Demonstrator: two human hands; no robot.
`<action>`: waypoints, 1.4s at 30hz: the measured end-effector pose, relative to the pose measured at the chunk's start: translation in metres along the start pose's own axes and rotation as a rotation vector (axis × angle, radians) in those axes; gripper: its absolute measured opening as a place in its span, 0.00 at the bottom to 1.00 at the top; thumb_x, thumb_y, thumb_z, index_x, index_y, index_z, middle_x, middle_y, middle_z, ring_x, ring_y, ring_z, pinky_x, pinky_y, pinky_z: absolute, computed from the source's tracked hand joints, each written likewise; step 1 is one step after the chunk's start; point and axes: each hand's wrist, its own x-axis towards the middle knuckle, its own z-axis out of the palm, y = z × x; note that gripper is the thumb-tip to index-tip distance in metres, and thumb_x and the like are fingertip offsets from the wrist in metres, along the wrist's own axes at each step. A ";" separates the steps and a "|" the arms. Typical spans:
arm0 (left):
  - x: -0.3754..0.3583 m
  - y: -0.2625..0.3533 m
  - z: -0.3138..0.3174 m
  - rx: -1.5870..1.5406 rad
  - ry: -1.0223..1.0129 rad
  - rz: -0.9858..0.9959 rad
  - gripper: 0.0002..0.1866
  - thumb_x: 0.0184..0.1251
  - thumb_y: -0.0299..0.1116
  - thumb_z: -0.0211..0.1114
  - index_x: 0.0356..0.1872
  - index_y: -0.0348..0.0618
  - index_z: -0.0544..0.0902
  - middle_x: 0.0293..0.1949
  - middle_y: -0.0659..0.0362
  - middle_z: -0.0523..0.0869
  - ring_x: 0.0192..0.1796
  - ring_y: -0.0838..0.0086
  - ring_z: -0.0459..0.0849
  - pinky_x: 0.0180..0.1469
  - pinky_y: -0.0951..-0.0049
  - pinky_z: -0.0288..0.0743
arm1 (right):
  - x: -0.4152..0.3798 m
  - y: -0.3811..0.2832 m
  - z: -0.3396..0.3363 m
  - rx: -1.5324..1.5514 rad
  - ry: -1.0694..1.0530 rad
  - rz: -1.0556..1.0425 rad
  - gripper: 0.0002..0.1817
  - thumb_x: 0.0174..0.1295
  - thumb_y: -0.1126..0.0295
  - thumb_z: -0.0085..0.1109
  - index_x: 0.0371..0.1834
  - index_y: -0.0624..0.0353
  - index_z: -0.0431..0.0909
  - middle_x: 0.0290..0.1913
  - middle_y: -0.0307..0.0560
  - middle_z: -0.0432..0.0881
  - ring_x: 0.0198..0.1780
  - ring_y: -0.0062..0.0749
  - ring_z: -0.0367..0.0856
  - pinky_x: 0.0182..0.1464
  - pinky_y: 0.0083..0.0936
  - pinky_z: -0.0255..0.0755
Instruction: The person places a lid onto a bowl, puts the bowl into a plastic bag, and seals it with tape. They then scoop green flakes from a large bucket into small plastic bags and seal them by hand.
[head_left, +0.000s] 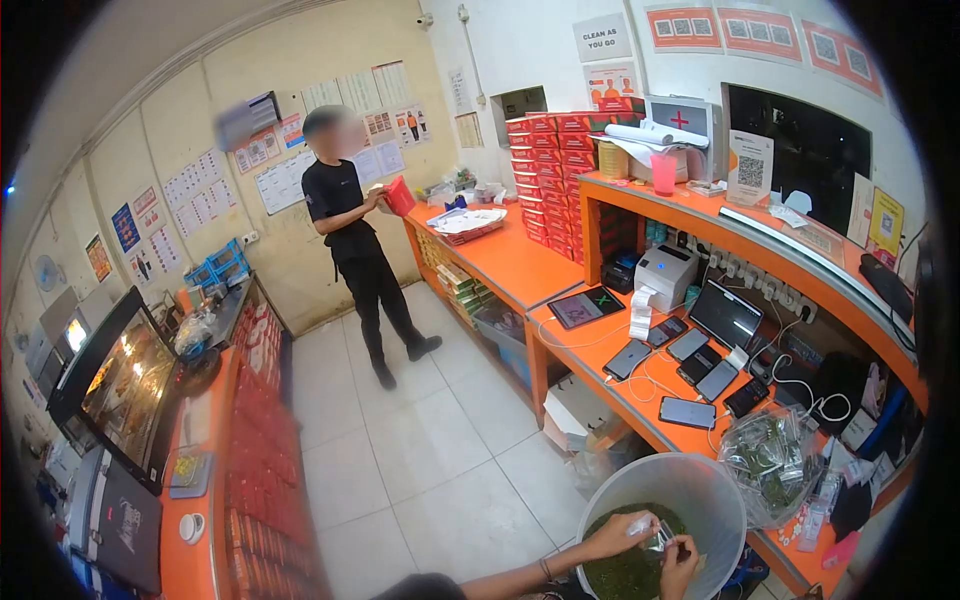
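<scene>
Both hands are over a large whitish tub (715, 500) holding a green, finely chopped, herb-like mass (615, 575). My left hand (612, 537) comes in from the left with fingers closed on some clear plastic (642, 523). Close beside it, my right hand (680, 562) pinches the edge of a small clear plastic bag (663, 538). Whether the left fingers also touch this bag is too small to tell. To the right of the tub, a big clear bag (768, 460) full of small green-filled packets rests on the orange counter.
Several phones (688, 412), a laptop (726, 315) and a label printer (665, 272) crowd the orange counter (640, 400). Red boxes (545, 180) are stacked behind. A person (345, 215) in black stands across the tiled floor holding a red box (400, 197). A heated display case (130, 385) stands left.
</scene>
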 end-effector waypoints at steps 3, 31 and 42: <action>-0.005 0.010 -0.002 0.023 -0.129 0.027 0.14 0.72 0.44 0.60 0.42 0.43 0.80 0.25 0.60 0.83 0.27 0.76 0.81 0.33 0.72 0.74 | -0.001 -0.002 0.006 -0.050 0.032 -0.063 0.04 0.61 0.79 0.54 0.30 0.61 0.71 0.25 0.33 0.69 0.27 0.14 0.67 0.28 0.14 0.61; 0.010 0.009 -0.010 0.421 0.191 0.045 0.11 0.63 0.40 0.66 0.39 0.45 0.85 0.36 0.53 0.87 0.39 0.56 0.86 0.44 0.62 0.77 | -0.016 -0.072 0.013 -0.246 -0.046 -0.048 0.07 0.60 0.72 0.64 0.30 0.64 0.79 0.24 0.45 0.77 0.24 0.24 0.73 0.29 0.22 0.67; 0.149 0.101 0.034 0.514 0.047 0.493 0.15 0.63 0.40 0.67 0.40 0.38 0.84 0.28 0.47 0.85 0.30 0.61 0.85 0.34 0.64 0.75 | -0.034 -0.052 -0.007 -0.273 0.088 0.123 0.13 0.64 0.62 0.64 0.36 0.63 0.83 0.20 0.43 0.78 0.19 0.19 0.70 0.24 0.21 0.65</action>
